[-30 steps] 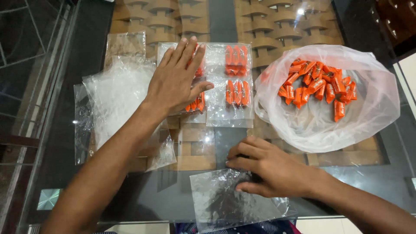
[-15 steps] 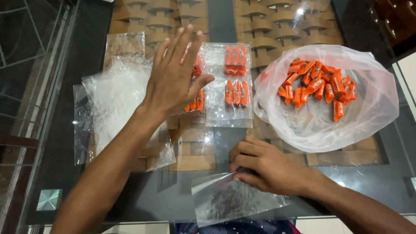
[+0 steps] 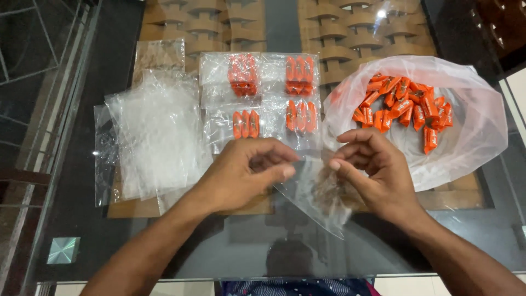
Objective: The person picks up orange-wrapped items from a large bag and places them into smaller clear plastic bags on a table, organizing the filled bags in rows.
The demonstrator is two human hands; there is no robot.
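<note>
L hand (image 3: 246,172) & R hand (image 3: 372,175) each pinch small clear bag (image 3: 312,192) in fingertip grip, above glass tabletop (image 3: 230,252); orange candies (image 3: 402,107) nearby.

left hand (image 3: 241,175) off packets, now pinching clear bag (image 3: 312,192), bag lifted

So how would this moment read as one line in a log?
left hand: pinching clear pouch | right hand: pinching same pouch | orange candies: in open bag behind

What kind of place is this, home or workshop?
Probably a home, not a factory line: a glass-topped table over a woven wooden base, with a big plastic bag of orange wrapped sweets and a stack of small clear bags. Both hands pinch one clear bag.
</note>
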